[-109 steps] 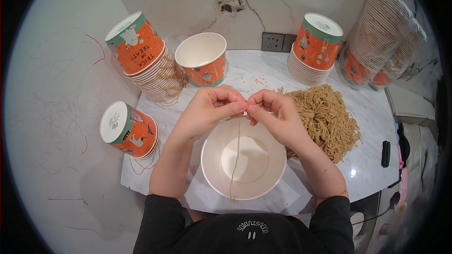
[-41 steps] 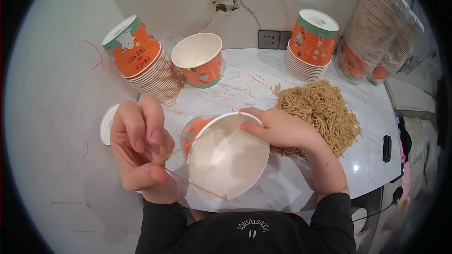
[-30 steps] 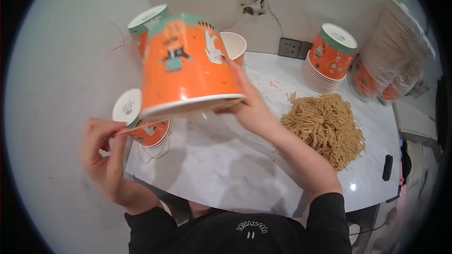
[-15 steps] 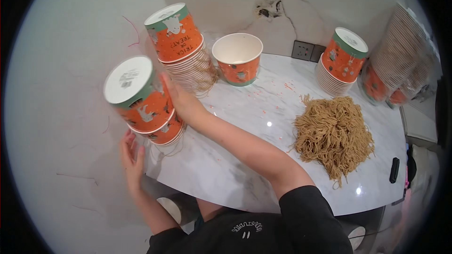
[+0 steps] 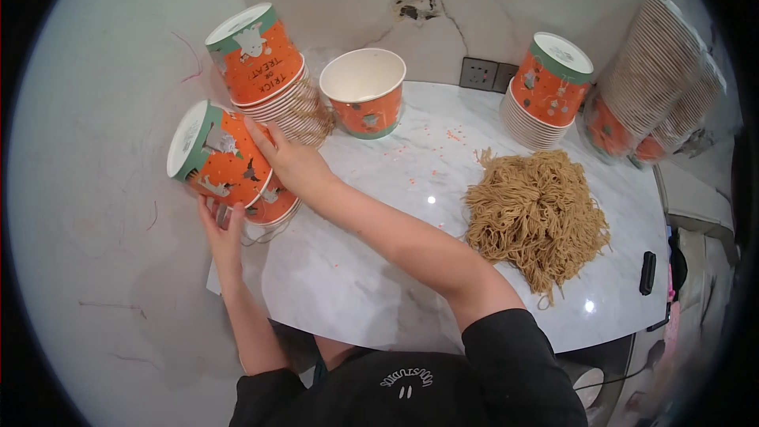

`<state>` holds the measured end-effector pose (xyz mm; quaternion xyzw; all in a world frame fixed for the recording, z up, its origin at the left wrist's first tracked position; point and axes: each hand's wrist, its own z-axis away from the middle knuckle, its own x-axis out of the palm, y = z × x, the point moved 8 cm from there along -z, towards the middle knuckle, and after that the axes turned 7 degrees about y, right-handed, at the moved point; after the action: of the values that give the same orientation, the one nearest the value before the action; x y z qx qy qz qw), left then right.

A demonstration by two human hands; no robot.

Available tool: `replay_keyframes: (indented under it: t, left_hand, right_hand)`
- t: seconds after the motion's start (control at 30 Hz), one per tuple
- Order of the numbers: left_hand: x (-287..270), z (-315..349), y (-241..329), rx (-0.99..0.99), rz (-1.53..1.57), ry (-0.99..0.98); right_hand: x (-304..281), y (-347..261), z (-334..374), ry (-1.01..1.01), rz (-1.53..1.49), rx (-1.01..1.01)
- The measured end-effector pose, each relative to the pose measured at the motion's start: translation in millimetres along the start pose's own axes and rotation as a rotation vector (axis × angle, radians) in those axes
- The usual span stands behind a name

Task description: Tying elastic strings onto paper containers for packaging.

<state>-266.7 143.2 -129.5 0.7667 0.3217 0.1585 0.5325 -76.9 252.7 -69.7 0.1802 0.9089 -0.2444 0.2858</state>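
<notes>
An orange paper bucket (image 5: 217, 160) with a green band and white base is tilted, base toward the upper left, over a low stack of upside-down buckets (image 5: 277, 204). My right hand (image 5: 291, 160) presses on its side near the rim, fingers closed against the paper. Lower down, my left hand (image 5: 224, 229) grips the rim from below, its fingertips partly hidden behind the bucket. String hangs around the low stack. Just behind stands a taller stack of upturned buckets (image 5: 273, 79) with tan string at its side. One upright bucket (image 5: 364, 95) stands to its right, its mouth up.
A heap of tan string (image 5: 539, 217) lies on the marble table (image 5: 379, 269). Further back is another upturned bucket stack (image 5: 549, 91), beside plastic-wrapped stacks (image 5: 652, 79). A black object (image 5: 648, 273) rests near the right edge. Sockets (image 5: 478, 73) are on the wall behind.
The held bucket has tipped, its base turning left and its rim lifting off the low stack. Both hands move with it. The whole view has shifted slightly.
</notes>
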Motion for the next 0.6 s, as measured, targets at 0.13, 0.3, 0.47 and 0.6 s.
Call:
replay_keyframes:
  t: [0.13,0.3,0.47,0.6]
  left_hand:
    - [5,19,51,0.193,-0.459,0.206]
    - [20,106,185,0.412,0.751,-0.499]
    - [91,194,290,0.232,1.564,-1.248]
    - [90,217,293,-0.022,1.759,-1.456]
  right_hand:
    - [-9,28,10,0.076,0.171,0.08]
    - [-111,68,24,0.436,0.53,0.074]
    - [-151,131,55,0.266,0.623,0.215]
    - [-174,86,75,0.055,0.452,0.275]
